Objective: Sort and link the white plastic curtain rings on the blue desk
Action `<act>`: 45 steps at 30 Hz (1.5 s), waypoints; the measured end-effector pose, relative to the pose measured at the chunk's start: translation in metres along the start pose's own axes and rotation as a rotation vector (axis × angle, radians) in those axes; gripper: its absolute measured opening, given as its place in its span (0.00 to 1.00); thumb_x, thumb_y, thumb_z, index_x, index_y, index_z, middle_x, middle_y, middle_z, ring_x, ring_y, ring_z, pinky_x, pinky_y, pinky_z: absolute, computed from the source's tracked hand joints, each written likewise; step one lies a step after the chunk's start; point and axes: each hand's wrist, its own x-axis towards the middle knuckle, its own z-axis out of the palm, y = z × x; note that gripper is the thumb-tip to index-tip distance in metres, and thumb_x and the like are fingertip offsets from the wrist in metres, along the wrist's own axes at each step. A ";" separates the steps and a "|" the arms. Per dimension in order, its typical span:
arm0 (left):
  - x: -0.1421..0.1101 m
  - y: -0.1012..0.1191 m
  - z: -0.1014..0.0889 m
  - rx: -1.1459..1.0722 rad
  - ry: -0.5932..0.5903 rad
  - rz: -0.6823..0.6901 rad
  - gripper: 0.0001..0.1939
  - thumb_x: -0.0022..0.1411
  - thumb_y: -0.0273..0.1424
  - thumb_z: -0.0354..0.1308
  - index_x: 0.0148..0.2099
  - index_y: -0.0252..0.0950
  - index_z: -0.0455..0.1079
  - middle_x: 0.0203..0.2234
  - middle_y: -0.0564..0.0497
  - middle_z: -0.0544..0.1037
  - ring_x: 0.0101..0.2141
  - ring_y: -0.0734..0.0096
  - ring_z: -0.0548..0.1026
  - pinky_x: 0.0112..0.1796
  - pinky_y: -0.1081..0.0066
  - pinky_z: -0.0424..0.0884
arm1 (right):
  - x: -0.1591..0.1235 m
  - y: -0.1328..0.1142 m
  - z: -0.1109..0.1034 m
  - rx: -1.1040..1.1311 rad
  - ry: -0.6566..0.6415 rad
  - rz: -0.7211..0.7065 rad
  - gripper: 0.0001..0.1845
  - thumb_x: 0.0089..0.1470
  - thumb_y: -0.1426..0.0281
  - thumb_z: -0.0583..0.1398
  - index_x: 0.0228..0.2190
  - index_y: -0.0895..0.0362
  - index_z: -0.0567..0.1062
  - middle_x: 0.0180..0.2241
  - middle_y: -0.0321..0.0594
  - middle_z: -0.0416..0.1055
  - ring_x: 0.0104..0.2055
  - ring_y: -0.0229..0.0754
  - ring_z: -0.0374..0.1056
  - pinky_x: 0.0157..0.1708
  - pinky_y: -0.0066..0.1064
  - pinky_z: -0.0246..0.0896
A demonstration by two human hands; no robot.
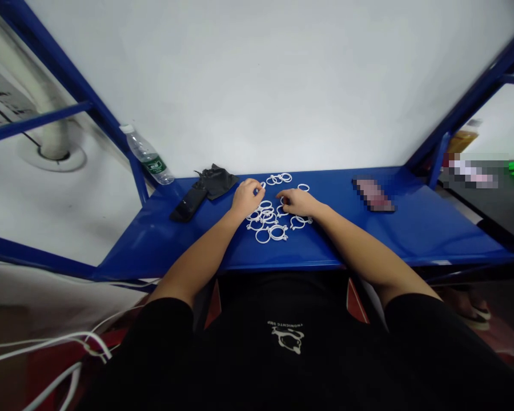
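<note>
Several white plastic rings with small clip ends, like curtain rings, lie in a loose pile [266,217] on the blue table [321,251]. My left hand [246,197] is closed at the left of the pile, with one white ring [262,185] at its fingertips. Over the pile's right side, my right hand [298,202] has its index finger stretched out and its thumb apart. Parts of white rings show beneath and between those fingers; whether they touch is hard to see. A small group of rings [278,179] lies beyond both hands, and a single ring [303,187] sits to their right.
On the left are a black phone-like object [189,202], a black pouch [216,180] and a clear bottle [148,154] leaning at the back. A blurred phone-shaped object [373,194] lies at right. Blue frame posts flank the table, with a white wall [257,85] behind.
</note>
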 end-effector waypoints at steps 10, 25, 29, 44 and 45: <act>-0.004 0.002 -0.003 -0.170 -0.001 -0.156 0.11 0.70 0.38 0.75 0.44 0.41 0.77 0.35 0.50 0.88 0.35 0.62 0.84 0.39 0.67 0.73 | -0.005 -0.006 -0.004 0.025 0.006 0.031 0.40 0.60 0.76 0.66 0.72 0.58 0.75 0.50 0.48 0.87 0.48 0.53 0.82 0.47 0.36 0.71; -0.001 0.000 0.002 -0.186 0.064 -0.023 0.11 0.73 0.30 0.72 0.54 0.41 0.90 0.47 0.45 0.92 0.41 0.60 0.87 0.50 0.63 0.82 | 0.003 0.012 0.003 0.344 0.245 0.038 0.19 0.67 0.72 0.61 0.51 0.57 0.89 0.41 0.42 0.89 0.42 0.47 0.82 0.51 0.36 0.74; -0.003 0.002 0.001 -0.166 0.066 0.006 0.14 0.76 0.31 0.67 0.58 0.40 0.89 0.49 0.44 0.91 0.36 0.64 0.85 0.47 0.65 0.82 | 0.006 0.019 0.005 0.536 0.372 0.028 0.16 0.66 0.68 0.60 0.45 0.57 0.88 0.41 0.44 0.89 0.41 0.47 0.82 0.50 0.37 0.74; -0.004 0.008 -0.004 -0.113 -0.005 -0.008 0.15 0.68 0.24 0.64 0.49 0.38 0.90 0.38 0.48 0.88 0.29 0.67 0.78 0.41 0.65 0.77 | 0.006 0.022 0.002 0.487 0.395 0.075 0.22 0.63 0.70 0.57 0.45 0.58 0.90 0.40 0.43 0.89 0.42 0.49 0.83 0.49 0.37 0.76; -0.003 0.008 -0.005 -0.106 -0.009 -0.005 0.15 0.67 0.23 0.64 0.48 0.38 0.90 0.38 0.48 0.88 0.30 0.66 0.79 0.41 0.65 0.77 | 0.006 0.021 0.001 0.469 0.392 0.077 0.22 0.63 0.70 0.57 0.45 0.58 0.90 0.40 0.43 0.89 0.41 0.49 0.83 0.48 0.37 0.75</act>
